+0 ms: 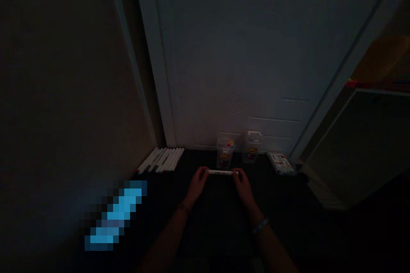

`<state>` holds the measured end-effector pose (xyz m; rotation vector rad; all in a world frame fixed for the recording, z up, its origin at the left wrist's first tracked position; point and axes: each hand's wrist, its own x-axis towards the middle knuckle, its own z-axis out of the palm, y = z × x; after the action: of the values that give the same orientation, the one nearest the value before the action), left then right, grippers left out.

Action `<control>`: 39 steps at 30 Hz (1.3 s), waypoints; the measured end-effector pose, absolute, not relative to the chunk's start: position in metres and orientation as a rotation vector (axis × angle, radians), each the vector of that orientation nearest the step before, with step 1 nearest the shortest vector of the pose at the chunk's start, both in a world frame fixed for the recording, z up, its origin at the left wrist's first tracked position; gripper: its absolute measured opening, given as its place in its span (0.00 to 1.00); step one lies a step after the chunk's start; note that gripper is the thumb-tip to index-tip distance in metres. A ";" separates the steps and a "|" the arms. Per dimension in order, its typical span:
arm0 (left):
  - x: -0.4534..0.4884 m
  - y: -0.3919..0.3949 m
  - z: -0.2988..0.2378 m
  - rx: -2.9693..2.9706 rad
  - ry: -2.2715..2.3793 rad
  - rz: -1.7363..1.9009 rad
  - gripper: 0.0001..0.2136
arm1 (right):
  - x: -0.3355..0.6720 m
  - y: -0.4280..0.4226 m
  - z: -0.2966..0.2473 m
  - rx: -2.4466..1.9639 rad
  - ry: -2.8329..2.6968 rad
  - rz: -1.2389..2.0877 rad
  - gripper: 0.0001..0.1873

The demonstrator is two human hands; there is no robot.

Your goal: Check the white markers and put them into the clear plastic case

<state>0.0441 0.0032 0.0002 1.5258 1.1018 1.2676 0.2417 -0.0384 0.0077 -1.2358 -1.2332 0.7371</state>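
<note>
A white marker lies level between my two hands, above the dark tabletop. My left hand pinches its left end, and my right hand grips the right end. Just beyond the marker stands a clear plastic box with a dark label and colourful dots near its lid. Behind it to the right is a second clear case with a white handle. Dim light hides the fine print on the marker.
Several white markers lie side by side at the left, by the wall. A bundle of markers rests at the right. A pale panel rises behind the dark table. A blurred bright blue shape shows at lower left.
</note>
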 end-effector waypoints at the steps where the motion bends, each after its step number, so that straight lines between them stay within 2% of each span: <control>1: 0.044 0.003 0.000 1.527 1.101 1.263 0.17 | 0.242 -0.039 0.008 -1.228 -1.234 0.735 0.17; 18: 0.045 -0.004 0.014 1.545 1.150 1.204 0.17 | 0.241 -0.041 0.014 -1.262 -1.229 0.758 0.19; 29: 0.044 0.003 0.000 1.540 1.136 1.251 0.16 | 0.240 -0.039 0.010 -1.245 -1.220 0.733 0.17; 39: 0.045 0.002 0.005 1.546 1.117 1.283 0.16 | 0.242 -0.038 0.005 -1.258 -1.209 0.733 0.19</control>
<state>0.0448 0.0019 0.0046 1.5456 1.1174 1.2828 0.2418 -0.0380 0.0047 -1.2578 -1.2090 0.7333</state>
